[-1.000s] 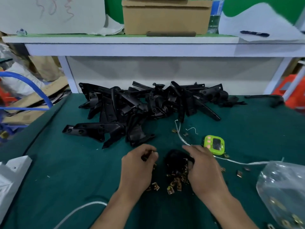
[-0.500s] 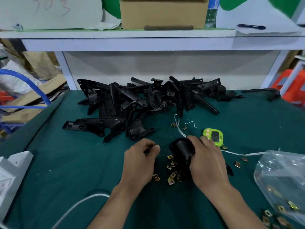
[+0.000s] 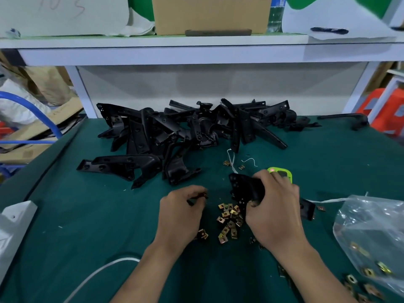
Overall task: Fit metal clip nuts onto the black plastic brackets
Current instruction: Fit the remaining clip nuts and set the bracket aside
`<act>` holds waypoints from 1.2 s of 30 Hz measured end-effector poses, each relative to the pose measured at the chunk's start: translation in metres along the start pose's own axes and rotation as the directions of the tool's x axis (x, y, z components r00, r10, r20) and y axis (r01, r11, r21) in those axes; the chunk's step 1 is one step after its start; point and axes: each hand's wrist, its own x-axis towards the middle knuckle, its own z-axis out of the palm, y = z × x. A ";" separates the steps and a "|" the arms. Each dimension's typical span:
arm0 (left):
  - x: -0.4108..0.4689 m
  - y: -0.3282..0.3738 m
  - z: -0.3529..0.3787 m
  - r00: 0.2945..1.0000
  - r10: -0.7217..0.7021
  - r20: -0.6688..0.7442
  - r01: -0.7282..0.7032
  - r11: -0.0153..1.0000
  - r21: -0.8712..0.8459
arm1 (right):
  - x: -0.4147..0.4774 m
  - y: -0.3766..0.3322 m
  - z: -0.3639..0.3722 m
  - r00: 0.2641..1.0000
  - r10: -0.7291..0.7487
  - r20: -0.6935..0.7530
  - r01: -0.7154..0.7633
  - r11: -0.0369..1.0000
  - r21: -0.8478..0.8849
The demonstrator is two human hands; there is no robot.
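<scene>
My right hand grips a black plastic bracket, lifted and tilted over a small heap of brass-coloured clip nuts on the green table. My left hand pinches a small dark clip nut between thumb and fingertips, a little left of the bracket. One loose nut lies by my left wrist. A large pile of black brackets lies across the back of the table.
A clear plastic bag with more nuts sits at the right, several loose nuts below it. A green timer and white string lie behind my right hand. White cable front left, grey part at the left edge.
My right hand has raised the black bracket off the nut heap and shifted it right, uncovering the nuts. My left hand holds its nut in nearly the same place.
</scene>
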 end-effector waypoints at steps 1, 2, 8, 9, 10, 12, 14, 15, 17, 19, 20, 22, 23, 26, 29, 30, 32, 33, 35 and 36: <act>0.000 0.000 0.000 1.000 0.000 0.002 0.000 1.000 0.004 | 0.001 0.000 -0.002 0.999 -0.012 -0.049 0.013 1.000 0.019; 0.000 0.000 0.000 1.000 0.000 0.007 0.000 1.000 0.009 | 0.001 -0.001 -0.004 0.995 -0.034 -0.097 0.036 0.999 0.026; 0.001 -0.001 0.000 1.000 -0.020 -0.002 0.020 1.000 0.017 | -0.003 -0.001 -0.006 0.985 -0.146 -0.087 0.145 0.989 -0.019; 0.001 0.000 0.000 1.000 -0.019 -0.008 0.019 1.000 0.014 | -0.003 -0.002 -0.005 0.989 -0.144 -0.041 0.143 0.989 -0.038; 0.001 0.000 0.000 1.000 -0.015 -0.014 0.015 1.000 0.010 | -0.003 -0.003 -0.004 0.990 -0.140 0.004 0.140 0.988 -0.069; 0.000 0.002 -0.001 1.000 0.000 -0.029 0.000 1.000 0.012 | -0.003 -0.003 0.001 0.990 -0.113 0.083 0.125 0.980 -0.153; 0.000 0.001 -0.001 0.999 0.014 -0.048 -0.012 0.999 0.045 | -0.002 -0.001 0.005 0.991 -0.059 0.122 0.085 0.972 -0.221; 0.000 0.000 -0.001 0.999 0.007 -0.052 -0.004 0.998 0.059 | -0.001 0.002 0.005 0.994 -0.027 0.109 0.052 0.970 -0.239; 0.001 -0.001 -0.003 0.999 -0.021 -0.028 0.024 0.994 0.103 | -0.001 0.006 0.003 0.998 0.025 0.054 -0.010 0.964 -0.265; 0.001 -0.003 -0.006 1.000 0.004 0.031 -0.010 0.975 0.221 | 0.001 0.008 0.000 0.996 0.059 0.065 -0.035 0.948 -0.316; -0.002 -0.002 -0.006 0.998 0.043 0.055 -0.057 0.961 0.271 | 0.001 0.009 -0.001 0.989 0.084 0.122 -0.037 0.936 -0.350; -0.008 0.004 -0.003 0.982 0.153 0.110 -0.180 0.934 0.307 | 0.001 0.009 -0.001 0.966 0.119 0.231 -0.028 0.932 -0.362; -0.011 0.007 0.002 0.966 0.203 0.160 -0.245 0.913 0.326 | 0.001 0.009 0.000 0.959 0.118 0.259 -0.024 0.940 -0.341; -0.017 0.011 0.015 0.908 0.272 0.318 -0.382 0.850 0.363 | 0.002 0.013 0.000 0.969 0.092 0.230 -0.023 0.958 -0.285; -0.016 0.010 0.015 0.896 0.302 0.325 -0.410 0.844 0.347 | 0.008 0.020 -0.004 0.994 0.095 0.059 -0.076 0.962 -0.261; -0.016 0.010 0.015 0.894 0.320 0.313 -0.420 0.840 0.343 | 0.010 0.020 -0.005 0.993 0.111 0.025 -0.102 0.966 -0.238; -0.019 0.013 0.016 0.894 0.339 0.293 -0.428 0.841 0.331 | 0.008 0.019 -0.006 0.987 0.149 0.056 -0.131 0.958 -0.256; -0.020 0.013 0.017 0.896 0.347 0.277 -0.428 0.841 0.331 | 0.006 0.017 -0.006 0.981 0.164 0.101 -0.127 0.944 -0.306; -0.023 0.014 0.020 0.920 0.330 0.212 -0.385 0.862 0.330 | 0.003 0.016 -0.003 0.963 0.188 0.194 -0.101 0.917 -0.387; -0.023 0.015 0.020 0.943 0.289 0.164 -0.328 0.886 0.327 | 0.002 0.016 -0.001 0.956 0.189 0.222 -0.087 0.912 -0.401</act>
